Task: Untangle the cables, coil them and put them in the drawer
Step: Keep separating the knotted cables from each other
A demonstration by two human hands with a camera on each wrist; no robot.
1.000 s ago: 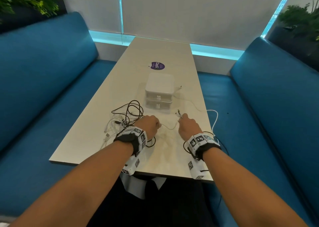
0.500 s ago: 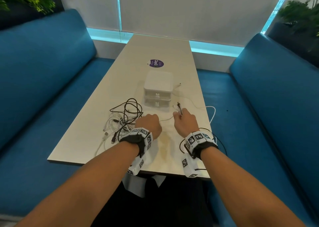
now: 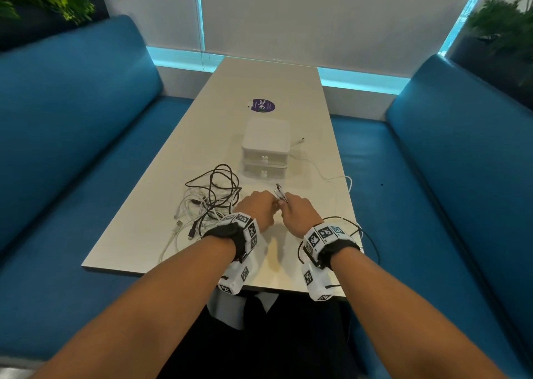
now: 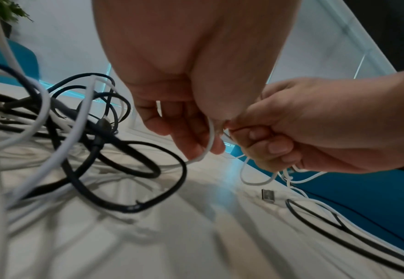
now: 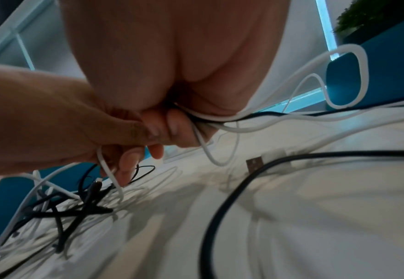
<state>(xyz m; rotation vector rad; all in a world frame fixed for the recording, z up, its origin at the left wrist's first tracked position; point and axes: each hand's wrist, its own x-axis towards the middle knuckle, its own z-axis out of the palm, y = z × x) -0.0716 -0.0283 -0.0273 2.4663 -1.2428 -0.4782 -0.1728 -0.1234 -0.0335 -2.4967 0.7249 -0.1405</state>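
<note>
Fingers [image 4: 191, 132] of the left hand [image 3: 256, 210] curl round a thin white cable [image 4: 209, 143], which loops under them and runs down to the table [image 3: 202, 136]. Right beside them, knuckles nearly touching, the right hand [image 3: 297, 214] is closed into a fist on a small bundle of white and black cable ends [image 5: 210, 120], with two plugs [image 3: 280, 192] sticking up out of the top of that fist (their type is too small to tell). Left of the left fingers lies the tangle [image 3: 210, 200] of black and white cables, spread on the table and just beside the wrist. Beyond both hands, a short way up the table, stands the white drawer unit [image 3: 266, 148], two drawers stacked, both closed. A white cable [image 3: 326, 174] trails from the right fingers past the unit's right side, and a black loop [image 3: 366, 234] lies near the right wrist at the table's edge. A loose USB plug [image 4: 268, 195] lies flat on the table below the right fist. A purple sticker [image 3: 263, 105] sits beyond the drawer unit.
</note>
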